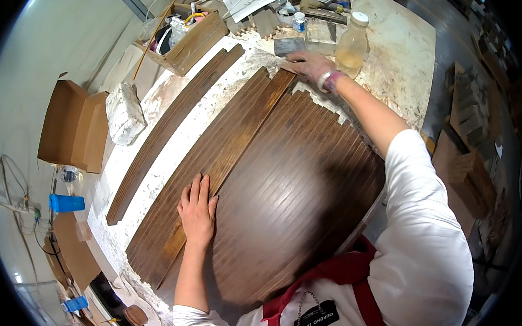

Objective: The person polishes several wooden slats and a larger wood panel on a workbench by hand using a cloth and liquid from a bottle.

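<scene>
Head view: the left hand (197,213) lies flat with fingers spread, gripping nothing, pressing a narrow plank (213,166) against the dark assembled wood panel (295,194) on the plaster-crusted bench (396,58). The right hand (308,64) rests open on the plank's far end. Uneven pressure could, I judge, let the plank skew or pop from its seam. One loose strip (168,128) lies apart; one plastic bottle (353,44) stands near the right hand.
</scene>
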Demonstrator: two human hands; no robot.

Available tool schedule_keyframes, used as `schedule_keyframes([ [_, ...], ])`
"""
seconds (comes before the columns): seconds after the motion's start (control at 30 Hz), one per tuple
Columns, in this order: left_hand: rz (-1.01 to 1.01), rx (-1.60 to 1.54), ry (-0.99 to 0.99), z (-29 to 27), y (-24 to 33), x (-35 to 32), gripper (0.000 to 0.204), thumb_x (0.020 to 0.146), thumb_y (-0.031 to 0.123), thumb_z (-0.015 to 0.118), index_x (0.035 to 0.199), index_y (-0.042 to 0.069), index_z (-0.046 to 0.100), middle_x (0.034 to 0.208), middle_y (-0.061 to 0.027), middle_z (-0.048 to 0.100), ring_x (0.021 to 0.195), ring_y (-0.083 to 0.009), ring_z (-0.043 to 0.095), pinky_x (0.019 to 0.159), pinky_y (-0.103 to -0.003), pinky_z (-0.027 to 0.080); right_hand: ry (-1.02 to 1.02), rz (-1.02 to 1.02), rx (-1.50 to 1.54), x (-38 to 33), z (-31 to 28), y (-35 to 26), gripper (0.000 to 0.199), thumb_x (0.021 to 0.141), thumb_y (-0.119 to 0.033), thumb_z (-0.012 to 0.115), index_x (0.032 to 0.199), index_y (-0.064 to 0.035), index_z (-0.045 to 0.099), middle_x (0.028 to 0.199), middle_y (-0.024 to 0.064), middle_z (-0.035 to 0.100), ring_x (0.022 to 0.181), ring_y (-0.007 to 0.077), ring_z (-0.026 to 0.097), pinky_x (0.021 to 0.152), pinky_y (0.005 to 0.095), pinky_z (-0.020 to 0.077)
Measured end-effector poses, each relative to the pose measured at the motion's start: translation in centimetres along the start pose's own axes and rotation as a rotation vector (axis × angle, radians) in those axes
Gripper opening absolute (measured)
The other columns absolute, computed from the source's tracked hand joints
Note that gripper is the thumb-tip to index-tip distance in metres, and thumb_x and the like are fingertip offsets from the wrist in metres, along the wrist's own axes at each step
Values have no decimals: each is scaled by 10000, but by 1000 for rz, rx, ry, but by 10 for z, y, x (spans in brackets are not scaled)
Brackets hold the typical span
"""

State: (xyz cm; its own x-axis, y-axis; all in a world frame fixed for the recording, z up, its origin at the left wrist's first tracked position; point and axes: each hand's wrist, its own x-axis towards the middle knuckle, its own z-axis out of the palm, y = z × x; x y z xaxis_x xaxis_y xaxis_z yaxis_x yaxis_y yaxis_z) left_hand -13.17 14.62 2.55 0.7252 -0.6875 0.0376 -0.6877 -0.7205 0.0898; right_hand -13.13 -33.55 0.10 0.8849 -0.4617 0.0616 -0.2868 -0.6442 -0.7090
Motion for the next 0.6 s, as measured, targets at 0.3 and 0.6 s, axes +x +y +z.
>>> schedule_keyframes([
  [0.3,30,-31,116,6,-16,-8,561,912,297,613,1437,207,439,1441,-80,442,1267,-335,444,1004,-501,386,35,-1,102,-47,-15,-38,434,878,-372,585,1192,-82,662,1178,105,672,1076,264,625,949,339,457],
  [0.6,-57,-39,411,18,-36,-55,621,863,461,627,1341,92,485,1349,-149,468,1288,-348,393,1014,-518,341,-548,-945,192,-150,213,-365,313,908,-337,625,1164,-164,673,1049,87,636,1041,240,610,917,327,481],
])
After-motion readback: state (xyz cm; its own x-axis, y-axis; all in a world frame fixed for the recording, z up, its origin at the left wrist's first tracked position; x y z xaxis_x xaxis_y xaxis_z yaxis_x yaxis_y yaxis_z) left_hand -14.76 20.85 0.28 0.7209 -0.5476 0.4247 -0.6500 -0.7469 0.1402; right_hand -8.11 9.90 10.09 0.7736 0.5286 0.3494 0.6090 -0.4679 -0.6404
